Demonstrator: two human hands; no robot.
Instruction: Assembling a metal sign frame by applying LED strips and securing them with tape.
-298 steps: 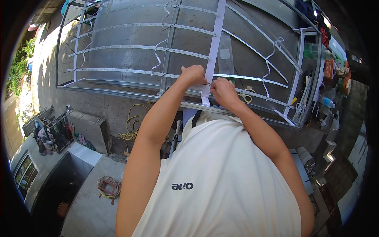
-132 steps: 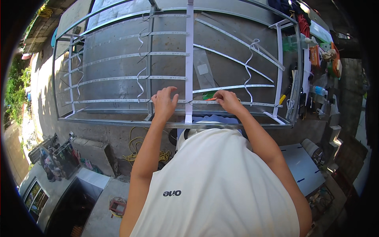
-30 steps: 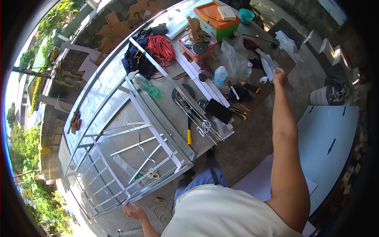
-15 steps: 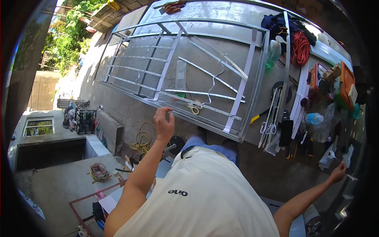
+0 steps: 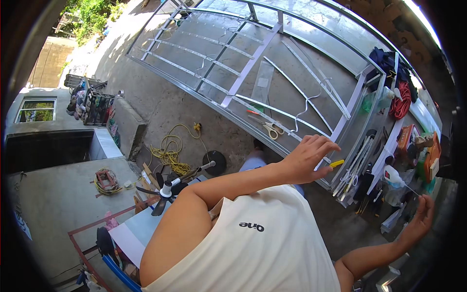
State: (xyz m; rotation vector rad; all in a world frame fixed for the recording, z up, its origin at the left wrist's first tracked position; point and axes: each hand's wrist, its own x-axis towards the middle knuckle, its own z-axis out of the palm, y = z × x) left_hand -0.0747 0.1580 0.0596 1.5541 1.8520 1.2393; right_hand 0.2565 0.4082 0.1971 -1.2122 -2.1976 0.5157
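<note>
My left hand (image 5: 311, 158) reaches across in front of my shirt, fingers spread and holding nothing, over the near edge of a metal frame (image 5: 284, 146). Just past its thumb lies a yellow-handled tool (image 5: 336, 163). Inside the frame, near that hand, rest white-handled scissors (image 5: 273, 130) and white light strips (image 5: 292, 92). Out to the right, my right hand (image 5: 424, 216) has its fingers pinched at the thin tip of a small white bottle (image 5: 393, 176) with a red mark. How firmly the fingers grip that tip is hard to see.
Long white strips and scissors (image 5: 357, 168) lie right of the frame. Beyond are red rope (image 5: 400, 101) and an orange container (image 5: 431, 158). To the left, a black-bladed fan (image 5: 166, 190) stands near a coiled yellow cord (image 5: 168, 155) on the floor.
My left hand has swung right, over the frame's near edge. The view has turned. The white bottle now shows at the fingertips of my right hand.
</note>
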